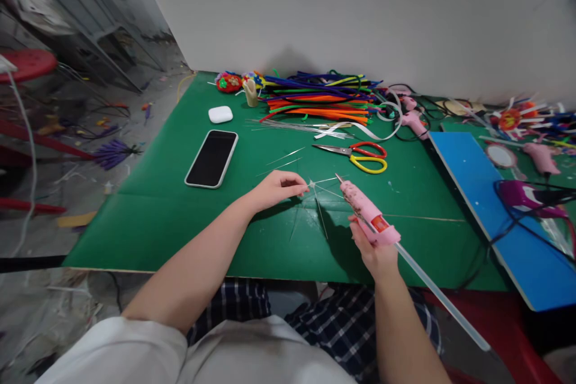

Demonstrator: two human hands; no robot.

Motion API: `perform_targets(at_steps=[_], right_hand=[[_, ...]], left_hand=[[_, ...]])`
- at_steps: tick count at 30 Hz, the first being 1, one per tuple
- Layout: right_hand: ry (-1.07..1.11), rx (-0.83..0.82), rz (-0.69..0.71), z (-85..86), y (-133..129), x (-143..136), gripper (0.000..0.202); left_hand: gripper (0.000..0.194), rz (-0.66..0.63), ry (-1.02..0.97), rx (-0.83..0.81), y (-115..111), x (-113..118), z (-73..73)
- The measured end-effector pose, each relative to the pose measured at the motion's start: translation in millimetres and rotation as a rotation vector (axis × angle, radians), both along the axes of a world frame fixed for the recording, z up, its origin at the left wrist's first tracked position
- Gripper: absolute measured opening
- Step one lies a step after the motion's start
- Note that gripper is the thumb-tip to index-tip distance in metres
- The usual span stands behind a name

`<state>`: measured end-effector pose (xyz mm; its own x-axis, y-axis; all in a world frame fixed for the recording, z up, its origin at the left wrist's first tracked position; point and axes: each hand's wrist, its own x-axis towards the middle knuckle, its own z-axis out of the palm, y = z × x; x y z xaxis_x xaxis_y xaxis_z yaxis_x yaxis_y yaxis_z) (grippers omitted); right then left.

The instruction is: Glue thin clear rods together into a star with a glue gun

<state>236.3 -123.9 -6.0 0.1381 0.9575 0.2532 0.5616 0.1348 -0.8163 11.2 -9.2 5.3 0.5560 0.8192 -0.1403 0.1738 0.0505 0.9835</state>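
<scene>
At the near edge of the green tabletop (148,222), about midway along it, the right hand (375,252) is closed around the grip of a pink glue gun (366,213), whose clear glue stick (441,297) juts back past the wrist and out over the edge; the gun's metal tip points left toward a small star of thin wires (317,192) lying flat on the green surface; the left hand (274,188), reaching in from the left, has its fingertips pinched together at the centre of that star, just beside the gun's tip, though whether the tip touches the wires cannot be told; the two hands are apart, with the wire star between them; farther in, toward the left edge, a black phone (211,158) lies face up, and a white earbud case (220,114) sits just beyond it; near the middle, scissors (360,155) with red and yellow handles lie open beside a loose bundle of straight wires (292,127); along the far edge a heap of coloured pipe cleaners (321,99) is spread, with a second pink glue gun (411,117) to its right; at the right edge a blue board (490,198) overlaps the tabletop.
</scene>
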Motion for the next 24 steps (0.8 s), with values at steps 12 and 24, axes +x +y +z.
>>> perform_targets(at_steps=[12, 24], right_hand=[[-0.220, -0.112, -0.507, 3.6, 18, 52, 0.048], [-0.735, -0.104, -0.429, -10.9, 22, 96, 0.047]], left_hand=[[0.027, 0.022, 0.046, 0.033, 1, 0, 2.0], [0.028, 0.035, 0.100, 0.047, 0, 2, -2.6]])
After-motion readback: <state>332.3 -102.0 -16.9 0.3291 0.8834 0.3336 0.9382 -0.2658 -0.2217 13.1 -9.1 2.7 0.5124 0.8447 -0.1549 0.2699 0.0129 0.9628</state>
